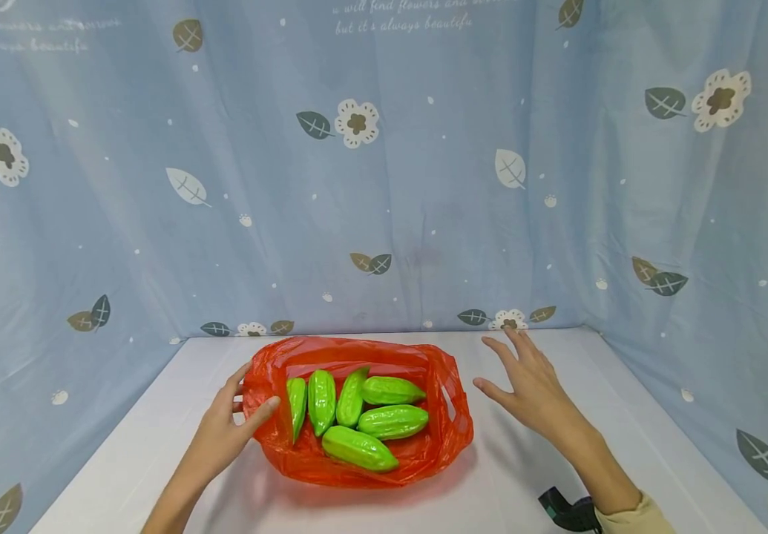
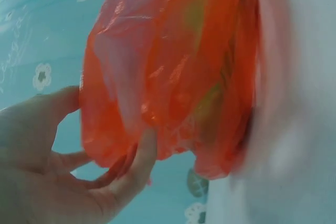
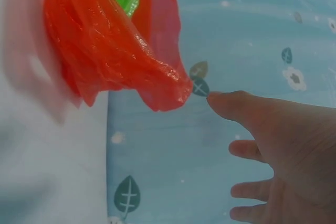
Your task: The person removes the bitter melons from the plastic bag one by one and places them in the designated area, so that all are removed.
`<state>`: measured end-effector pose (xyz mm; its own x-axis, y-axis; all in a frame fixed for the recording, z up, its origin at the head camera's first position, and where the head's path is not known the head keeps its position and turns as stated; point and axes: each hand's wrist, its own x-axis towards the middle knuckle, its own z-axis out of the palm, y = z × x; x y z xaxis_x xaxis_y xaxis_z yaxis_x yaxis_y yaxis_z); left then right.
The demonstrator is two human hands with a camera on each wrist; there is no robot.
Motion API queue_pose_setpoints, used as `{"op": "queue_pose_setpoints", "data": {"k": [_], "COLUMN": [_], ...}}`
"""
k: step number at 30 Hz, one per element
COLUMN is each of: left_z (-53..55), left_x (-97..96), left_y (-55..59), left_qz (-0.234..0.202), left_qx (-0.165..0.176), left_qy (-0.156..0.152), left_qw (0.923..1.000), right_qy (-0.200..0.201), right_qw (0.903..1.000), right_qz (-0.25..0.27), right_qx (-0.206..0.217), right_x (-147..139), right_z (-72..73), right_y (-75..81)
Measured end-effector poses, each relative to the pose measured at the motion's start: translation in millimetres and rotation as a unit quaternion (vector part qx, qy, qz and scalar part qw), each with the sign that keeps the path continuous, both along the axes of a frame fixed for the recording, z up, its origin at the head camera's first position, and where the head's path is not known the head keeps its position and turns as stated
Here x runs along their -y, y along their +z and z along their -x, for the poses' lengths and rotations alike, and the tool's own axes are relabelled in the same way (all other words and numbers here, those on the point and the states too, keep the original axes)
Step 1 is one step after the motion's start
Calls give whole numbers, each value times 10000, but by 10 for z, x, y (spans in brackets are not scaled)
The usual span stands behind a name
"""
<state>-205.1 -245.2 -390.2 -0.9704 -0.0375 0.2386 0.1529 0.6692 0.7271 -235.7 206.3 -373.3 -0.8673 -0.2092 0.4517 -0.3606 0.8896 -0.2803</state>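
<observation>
A red plastic bag (image 1: pixel 450 445) sits on the white table with its mouth facing up. Inside it lie several glossy green fruits (image 1: pixel 393 421), long, ridged and pointed at the ends. My left hand (image 1: pixel 223 430) holds the bag's left side, the thumb over the rim and the fingers against the outside. The left wrist view shows these fingers (image 2: pixel 137 174) right at the crumpled plastic. To the right of the bag, my right hand (image 1: pixel 536 386) hovers with spread fingers and holds nothing. In the right wrist view, its thumb points toward a drooping corner of the bag.
Beneath the bag is a white table (image 1: pixel 530 482). A blue curtain (image 1: pixel 437 215) with flowers and leaves encloses the back and both sides. A dark strap (image 1: pixel 573 513) is near the right wrist, beside a light sleeve (image 1: pixel 637 518).
</observation>
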Motion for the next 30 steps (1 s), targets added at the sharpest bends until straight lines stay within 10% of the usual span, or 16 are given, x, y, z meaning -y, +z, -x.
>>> {"op": "queue_pose_setpoints", "data": {"k": [10, 30], "left_z": [-21, -17], "left_x": [51, 61], "left_y": [3, -24], "left_qz": [-1301, -1228], "left_qx": [1033, 969], "left_qy": [-350, -416], "left_qw": [9855, 9868], "right_qy": [37, 554], "right_qw": [10000, 9981], "right_qz": [-23, 205], "right_qx": [9, 198], "right_x": [38, 248], "right_z": [19, -98], "right_y": [-5, -33]}}
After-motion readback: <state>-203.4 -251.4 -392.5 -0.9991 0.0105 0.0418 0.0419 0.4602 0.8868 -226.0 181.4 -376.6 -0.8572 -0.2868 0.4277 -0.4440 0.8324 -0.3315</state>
